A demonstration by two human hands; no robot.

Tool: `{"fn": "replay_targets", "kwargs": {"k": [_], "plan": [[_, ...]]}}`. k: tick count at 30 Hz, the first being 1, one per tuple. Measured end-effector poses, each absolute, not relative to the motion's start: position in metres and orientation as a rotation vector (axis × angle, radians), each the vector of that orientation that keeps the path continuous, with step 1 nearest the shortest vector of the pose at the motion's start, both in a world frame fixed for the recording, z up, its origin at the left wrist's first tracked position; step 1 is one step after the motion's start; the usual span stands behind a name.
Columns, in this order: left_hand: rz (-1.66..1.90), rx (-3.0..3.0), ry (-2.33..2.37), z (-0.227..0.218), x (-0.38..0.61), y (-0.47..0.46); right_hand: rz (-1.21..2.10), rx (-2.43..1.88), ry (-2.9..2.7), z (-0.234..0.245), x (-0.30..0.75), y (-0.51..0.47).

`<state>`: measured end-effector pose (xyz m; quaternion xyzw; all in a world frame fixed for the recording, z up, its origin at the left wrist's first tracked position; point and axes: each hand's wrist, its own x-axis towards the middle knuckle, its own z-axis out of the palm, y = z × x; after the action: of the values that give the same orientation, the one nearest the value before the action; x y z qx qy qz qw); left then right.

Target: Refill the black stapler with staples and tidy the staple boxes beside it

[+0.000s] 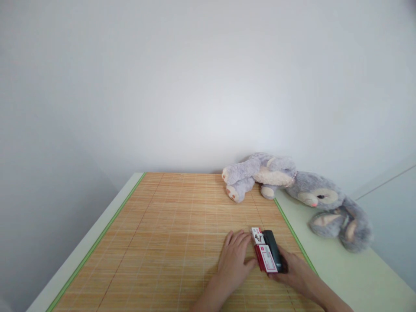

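On the bamboo mat, at the lower right, a black stapler (272,248) lies alongside two small boxes. The farther one is a white box (258,236) with a stapler-like picture on its top. Nearer to me, a red and white box (268,259) sits against it. My right hand (294,269) is closed around the near right end of the stapler, its thumb by the red and white box; part of its fingers is hidden. My left hand (235,258) is open, fingers stretched forward along the left side of the boxes, fingertips close to the white box.
The bamboo mat (156,242) with green edging covers most of the pale table (364,284). A grey plush rabbit (276,173) lies at the back right, across the mat's edge. A white wall (182,86) rises behind the table.
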<state>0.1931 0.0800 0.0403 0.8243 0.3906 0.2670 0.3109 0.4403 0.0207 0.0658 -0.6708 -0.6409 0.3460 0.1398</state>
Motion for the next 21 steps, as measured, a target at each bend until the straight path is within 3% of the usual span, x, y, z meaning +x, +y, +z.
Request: {"fn": "replay_targets", "kwargs": {"k": [5,9,13,17,21], "plan": [[0.681,2.235,1.109,0.039,0.158,0.076,0.980,-1.957,-1.825,0.063,0.456,0.006],[0.576,2.402,1.364,0.029,0.097,0.068,0.705,-1.976,-1.741,0.067,0.455,-0.015],[0.488,2.453,1.672,0.016,0.050,0.055,0.568,-1.864,-1.752,0.059,0.380,-0.021],[0.424,2.448,1.836,0.013,0.033,0.048,0.425,-1.650,-2.203,0.032,0.282,-0.001],[0.401,2.425,1.934,0.015,0.028,0.046,0.153,-1.920,-2.113,0.009,0.238,0.016]]}}
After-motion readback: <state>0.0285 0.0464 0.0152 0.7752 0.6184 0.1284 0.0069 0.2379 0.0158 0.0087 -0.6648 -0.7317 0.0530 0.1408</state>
